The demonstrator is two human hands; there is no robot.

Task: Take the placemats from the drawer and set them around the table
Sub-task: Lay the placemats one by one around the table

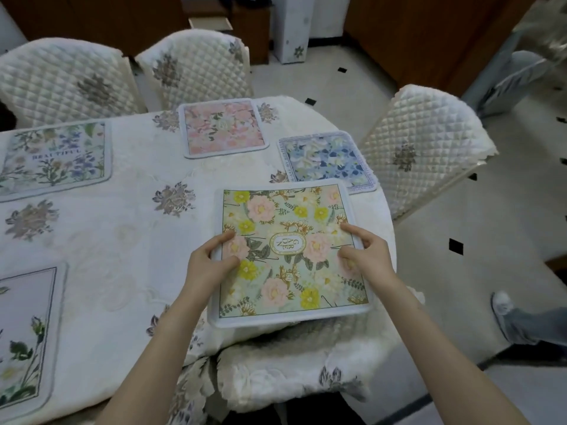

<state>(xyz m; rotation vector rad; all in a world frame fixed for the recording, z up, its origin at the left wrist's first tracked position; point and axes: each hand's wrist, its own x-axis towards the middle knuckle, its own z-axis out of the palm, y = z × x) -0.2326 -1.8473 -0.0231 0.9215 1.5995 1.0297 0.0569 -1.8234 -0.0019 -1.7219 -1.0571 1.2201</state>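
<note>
A green placemat [288, 228] with yellow and pink flowers lies at the table's near right edge, its front rim hanging slightly over the edge. My left hand [211, 259] grips its left side and my right hand [368, 250] grips its right side, thumbs on top. Four other placemats lie on the cream tablecloth [122, 225]: a blue one [325, 161] touching the green mat's far corner, a pink one [224, 127] beyond it, a white botanical one [55, 154] at the far left, and a pale one [24, 326] at the near left.
Quilted cream chairs stand at the far side [61, 78], [196, 62] and the right end [420, 142]. A chair seat [291, 363] sits below the green mat. Another person's leg and shoe [515, 320] are on the tiled floor at right.
</note>
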